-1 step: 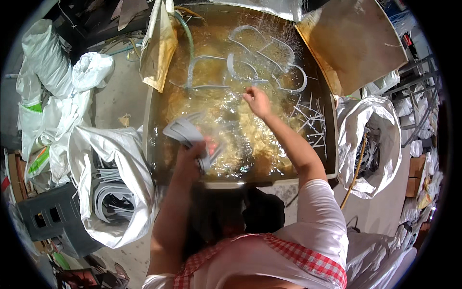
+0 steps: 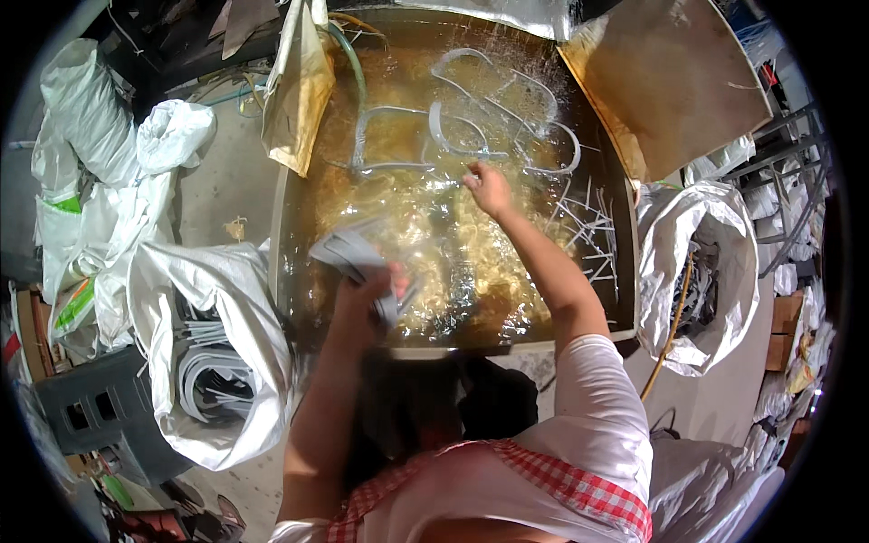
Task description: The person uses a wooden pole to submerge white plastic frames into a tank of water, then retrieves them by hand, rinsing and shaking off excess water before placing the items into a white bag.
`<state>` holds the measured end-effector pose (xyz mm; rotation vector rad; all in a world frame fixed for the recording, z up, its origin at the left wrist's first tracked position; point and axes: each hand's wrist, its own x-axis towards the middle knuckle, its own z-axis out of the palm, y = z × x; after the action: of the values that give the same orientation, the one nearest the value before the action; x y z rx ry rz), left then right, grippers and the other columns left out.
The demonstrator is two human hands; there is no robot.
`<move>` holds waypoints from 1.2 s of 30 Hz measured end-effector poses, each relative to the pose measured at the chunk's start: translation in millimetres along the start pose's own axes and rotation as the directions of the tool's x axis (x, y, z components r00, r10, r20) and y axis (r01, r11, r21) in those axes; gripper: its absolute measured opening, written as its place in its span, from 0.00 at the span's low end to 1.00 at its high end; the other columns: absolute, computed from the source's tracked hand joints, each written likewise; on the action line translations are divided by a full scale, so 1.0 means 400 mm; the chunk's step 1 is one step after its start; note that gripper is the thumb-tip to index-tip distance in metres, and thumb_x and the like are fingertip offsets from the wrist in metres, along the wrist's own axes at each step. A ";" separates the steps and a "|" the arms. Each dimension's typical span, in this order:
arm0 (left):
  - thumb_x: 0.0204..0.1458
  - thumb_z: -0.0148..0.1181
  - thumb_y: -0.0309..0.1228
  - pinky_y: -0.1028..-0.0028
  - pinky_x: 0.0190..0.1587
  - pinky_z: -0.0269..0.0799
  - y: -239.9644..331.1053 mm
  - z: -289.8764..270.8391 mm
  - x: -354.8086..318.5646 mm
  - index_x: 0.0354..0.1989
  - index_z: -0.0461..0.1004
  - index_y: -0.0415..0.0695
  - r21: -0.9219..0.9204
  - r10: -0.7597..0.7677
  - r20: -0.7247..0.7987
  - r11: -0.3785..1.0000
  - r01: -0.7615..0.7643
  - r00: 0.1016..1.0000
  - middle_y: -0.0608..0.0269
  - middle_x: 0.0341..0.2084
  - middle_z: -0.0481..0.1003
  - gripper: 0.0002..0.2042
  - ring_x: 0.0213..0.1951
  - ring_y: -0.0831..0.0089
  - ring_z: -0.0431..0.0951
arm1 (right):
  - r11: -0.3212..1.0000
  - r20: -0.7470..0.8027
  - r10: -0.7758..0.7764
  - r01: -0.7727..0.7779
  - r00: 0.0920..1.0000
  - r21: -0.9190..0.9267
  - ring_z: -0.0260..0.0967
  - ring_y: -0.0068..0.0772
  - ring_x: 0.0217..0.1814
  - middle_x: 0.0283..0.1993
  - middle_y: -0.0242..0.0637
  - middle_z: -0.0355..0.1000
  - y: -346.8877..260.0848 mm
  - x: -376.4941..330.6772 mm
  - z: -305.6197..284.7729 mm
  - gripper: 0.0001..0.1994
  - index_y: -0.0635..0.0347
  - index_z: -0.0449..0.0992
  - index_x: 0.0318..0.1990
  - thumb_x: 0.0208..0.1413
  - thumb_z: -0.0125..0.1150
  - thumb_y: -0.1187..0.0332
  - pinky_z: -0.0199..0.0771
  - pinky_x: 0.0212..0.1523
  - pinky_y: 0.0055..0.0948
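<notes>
My left hand (image 2: 367,291) is closed around a bundle of grey curved plastic strips (image 2: 348,252), held above the near left of a water-filled tank and smeared by motion. Over the middle of the water, my right hand (image 2: 492,193) has its fingers curled together; whatever they may hold is too small to make out. Just beyond it lies a curved grey strip (image 2: 436,128) in the water. More bent strips are around it, including a squarish loop (image 2: 391,109) to the left and a rounded one (image 2: 576,149) to the right.
The tank's front rim (image 2: 453,350) runs before me. Thin straight sticks (image 2: 588,222) lie at its right side. A white sack (image 2: 222,271) with curved strips stands left; another sack (image 2: 654,299) with grey pieces and a stick stands right. Stained panels (image 2: 665,81) flank the far end.
The bundle in my left hand has shifted slightly to the right. My right hand is almost where it was, still over the water.
</notes>
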<state>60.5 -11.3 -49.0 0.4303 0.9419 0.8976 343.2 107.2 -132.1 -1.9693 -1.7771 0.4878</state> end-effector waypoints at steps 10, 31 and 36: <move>0.47 0.54 0.24 0.67 0.35 0.71 -0.008 0.029 -0.023 0.49 0.61 0.41 -0.060 -0.164 -0.099 0.986 0.158 0.981 0.55 0.32 0.71 0.19 0.30 0.63 0.74 | 0.850 0.132 0.022 0.051 0.991 -0.524 0.53 0.42 0.61 0.55 0.45 0.61 0.118 0.162 0.161 0.26 0.56 0.58 0.55 0.47 0.56 0.66 0.45 0.62 0.44; 0.44 0.60 0.31 0.74 0.29 0.71 -0.022 0.063 -0.025 0.35 0.71 0.37 -0.011 -0.150 -0.166 0.989 0.151 0.975 0.58 0.26 0.73 0.12 0.26 0.71 0.73 | 0.944 -0.716 -0.167 -0.099 0.678 -0.314 0.63 0.48 0.47 0.45 0.47 0.67 0.237 0.130 -0.215 0.23 0.59 0.68 0.46 0.38 0.63 0.66 0.61 0.49 0.41; 0.43 0.60 0.30 0.75 0.29 0.69 -0.033 0.071 -0.012 0.32 0.71 0.37 0.308 -0.116 -0.150 0.938 0.157 0.982 0.62 0.23 0.72 0.11 0.26 0.73 0.72 | 0.711 -0.153 0.648 -0.522 0.746 0.471 0.64 0.34 0.32 0.30 0.37 0.67 0.483 -0.026 -0.016 0.22 0.61 0.65 0.47 0.46 0.61 0.61 0.65 0.33 0.32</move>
<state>89.2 -21.6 -39.9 0.5791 1.2294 0.6523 507.2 81.7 -231.5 -2.1307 -0.7310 0.6401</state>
